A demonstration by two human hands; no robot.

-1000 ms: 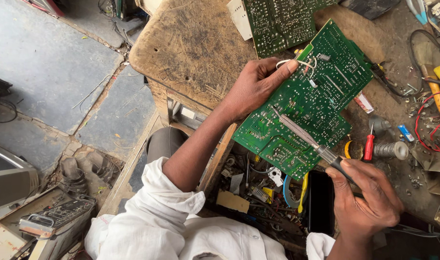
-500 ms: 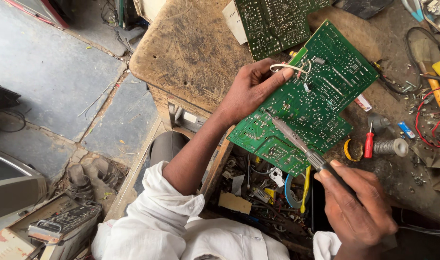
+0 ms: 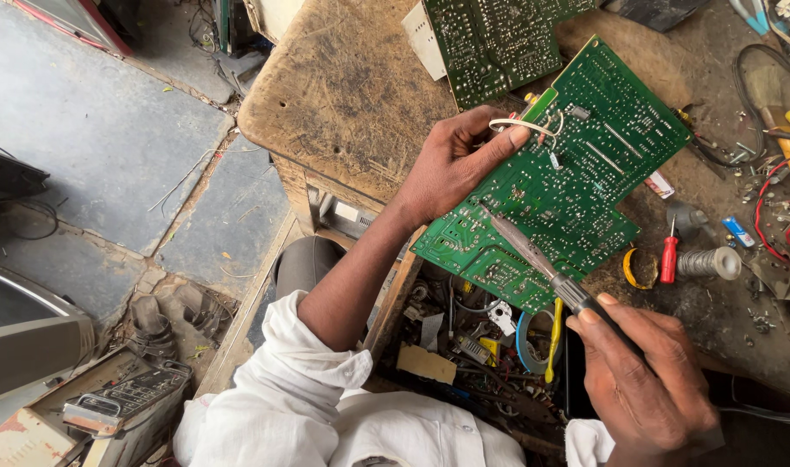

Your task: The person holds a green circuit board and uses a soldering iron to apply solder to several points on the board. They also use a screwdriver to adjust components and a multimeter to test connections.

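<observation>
My left hand [image 3: 455,164] grips a large green circuit board [image 3: 576,173] by its left edge and tilts it above a worn wooden workbench [image 3: 343,95]. A thin white wire loop [image 3: 520,126] sits under my left fingertips. My right hand [image 3: 650,385] holds a soldering iron [image 3: 533,255] by its dark handle. The metal tip rests on the lower left part of the board.
A second green circuit board [image 3: 490,39] lies at the back of the bench. A red screwdriver [image 3: 669,255], a solder spool [image 3: 715,262], yellow tape [image 3: 637,270] and red wires [image 3: 771,216] lie to the right. An open drawer of parts [image 3: 481,346] sits below. Old devices [image 3: 118,402] lie on the floor.
The view has shifted slightly. My right hand and the soldering iron have moved down and a little left along the board. My left hand keeps its hold on the board.
</observation>
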